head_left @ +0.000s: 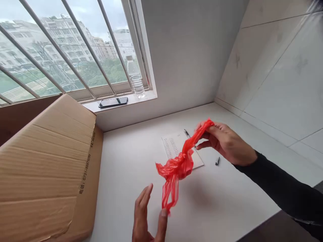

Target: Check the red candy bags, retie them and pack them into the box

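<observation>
A crumpled red plastic bag [180, 164], knotted around its middle, is held up above the white table. My right hand [227, 139] pinches its upper twisted end between thumb and fingers. At the lower left, my left hand [148, 218] has its thumb and fingers spread apart. The tip of the left thumb is at the bottom end of the bag's hanging loop; whether it presses on it I cannot tell. Behind the bag lies a printed sheet of paper [198, 162], partly covered by it, with a pen [186, 133] along its far side.
A big cardboard box [47, 161] stands on the left of the white table [121, 161]. The pen's black cap [217, 161] lies right of the paper. On the windowsill are a phone [113, 102] and a clear water bottle [136, 79]. Walls border the table's back and right.
</observation>
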A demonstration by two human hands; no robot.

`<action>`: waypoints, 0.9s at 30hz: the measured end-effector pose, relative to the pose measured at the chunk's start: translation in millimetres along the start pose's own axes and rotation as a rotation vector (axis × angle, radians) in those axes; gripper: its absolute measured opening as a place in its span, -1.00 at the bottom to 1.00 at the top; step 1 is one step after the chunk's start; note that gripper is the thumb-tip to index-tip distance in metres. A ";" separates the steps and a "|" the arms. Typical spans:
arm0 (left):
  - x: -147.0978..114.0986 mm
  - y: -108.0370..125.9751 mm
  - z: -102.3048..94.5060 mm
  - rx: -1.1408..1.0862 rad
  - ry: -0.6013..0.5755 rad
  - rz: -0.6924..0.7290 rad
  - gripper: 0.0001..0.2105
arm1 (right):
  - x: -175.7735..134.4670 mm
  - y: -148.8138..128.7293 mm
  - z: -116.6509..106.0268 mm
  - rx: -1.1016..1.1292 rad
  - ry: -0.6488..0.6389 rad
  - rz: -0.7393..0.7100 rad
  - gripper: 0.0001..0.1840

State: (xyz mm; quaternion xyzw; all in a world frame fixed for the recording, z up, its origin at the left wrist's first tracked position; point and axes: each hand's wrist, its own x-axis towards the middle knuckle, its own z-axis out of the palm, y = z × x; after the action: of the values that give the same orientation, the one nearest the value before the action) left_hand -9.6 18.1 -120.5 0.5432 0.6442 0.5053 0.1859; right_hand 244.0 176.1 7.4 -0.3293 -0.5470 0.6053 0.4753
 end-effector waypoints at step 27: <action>15.6 7.1 -35.3 0.001 -0.315 -0.076 -0.67 | -60.1 122.2 77.4 -0.626 -0.008 0.040 -0.78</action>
State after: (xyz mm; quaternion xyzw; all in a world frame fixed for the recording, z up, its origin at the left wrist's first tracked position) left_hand -39.1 15.4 -94.7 0.5910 0.6276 0.4060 0.3034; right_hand 166.6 98.9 -104.8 -0.4680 -0.7021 0.4179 0.3368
